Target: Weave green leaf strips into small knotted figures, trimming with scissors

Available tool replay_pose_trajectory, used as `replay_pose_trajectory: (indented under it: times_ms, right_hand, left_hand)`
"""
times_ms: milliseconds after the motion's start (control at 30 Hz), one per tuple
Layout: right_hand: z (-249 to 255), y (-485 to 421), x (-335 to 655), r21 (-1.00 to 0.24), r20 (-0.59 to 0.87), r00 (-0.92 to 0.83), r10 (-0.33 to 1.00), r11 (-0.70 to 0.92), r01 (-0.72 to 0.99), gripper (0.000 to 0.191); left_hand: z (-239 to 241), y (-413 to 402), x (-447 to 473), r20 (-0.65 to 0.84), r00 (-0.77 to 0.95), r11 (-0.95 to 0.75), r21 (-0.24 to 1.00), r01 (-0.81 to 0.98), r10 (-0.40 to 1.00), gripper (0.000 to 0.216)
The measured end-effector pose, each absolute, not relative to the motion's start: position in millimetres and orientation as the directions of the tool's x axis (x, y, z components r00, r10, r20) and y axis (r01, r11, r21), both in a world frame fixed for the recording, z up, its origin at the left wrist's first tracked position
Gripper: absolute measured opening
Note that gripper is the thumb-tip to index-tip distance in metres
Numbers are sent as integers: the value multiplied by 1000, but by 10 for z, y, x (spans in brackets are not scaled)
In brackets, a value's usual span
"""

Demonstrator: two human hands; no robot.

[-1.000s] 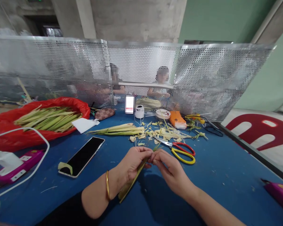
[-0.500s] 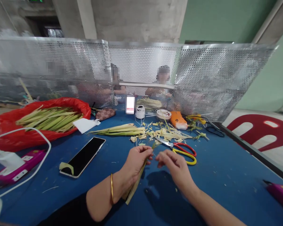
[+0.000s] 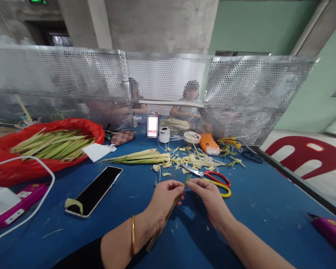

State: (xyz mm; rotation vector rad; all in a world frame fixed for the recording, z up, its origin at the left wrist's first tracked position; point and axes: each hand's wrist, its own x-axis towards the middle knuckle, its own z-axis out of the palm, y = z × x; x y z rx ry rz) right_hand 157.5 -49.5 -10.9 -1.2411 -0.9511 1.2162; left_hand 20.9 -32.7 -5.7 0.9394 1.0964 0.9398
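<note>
My left hand (image 3: 166, 200) is closed around a bundle of long green leaf strips (image 3: 168, 220), whose lower ends hang towards me beneath the palm. The short upper tip pokes out above the thumb. There, my right hand (image 3: 205, 196) pinches with thumb and forefinger at the tip; whether thread is also between these fingers I cannot tell. Just beyond my right hand lie scissors (image 3: 217, 183) with one red and one yellow handle. A spool of white thread (image 3: 164, 135) stands farther back, its loose thread trailing towards my left hand. Pale leaf scraps (image 3: 198, 161) are scattered behind the scissors.
A red plastic bag (image 3: 93, 130) of leaves sits at left, near a phone (image 3: 96, 190) and a purple power strip (image 3: 30, 200). More stalks (image 3: 137, 157), a tape roll (image 3: 192, 138) and an orange packet (image 3: 209, 144) lie before a perforated metal screen (image 3: 168, 82). Two people sit behind it.
My right hand has moved left and in to the leaf tip, where its fingers now meet my left hand. The leaf bundle stays in my left hand. The view has shifted slightly.
</note>
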Motion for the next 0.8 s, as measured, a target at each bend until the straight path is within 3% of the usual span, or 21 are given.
replay_pose_trajectory:
  times_ms: [433, 800]
  right_hand:
    - [-110, -499, 1564, -985, -98, 176, 979, -69, -160, 26]
    - [-100, -518, 1580, -969, -121, 124, 985, -90, -231, 25]
  left_hand:
    - [-86, -315, 203, -373, 209, 413, 888, -203, 904, 19]
    - [-92, -314, 205, -355, 184, 394, 881, -262, 916, 18]
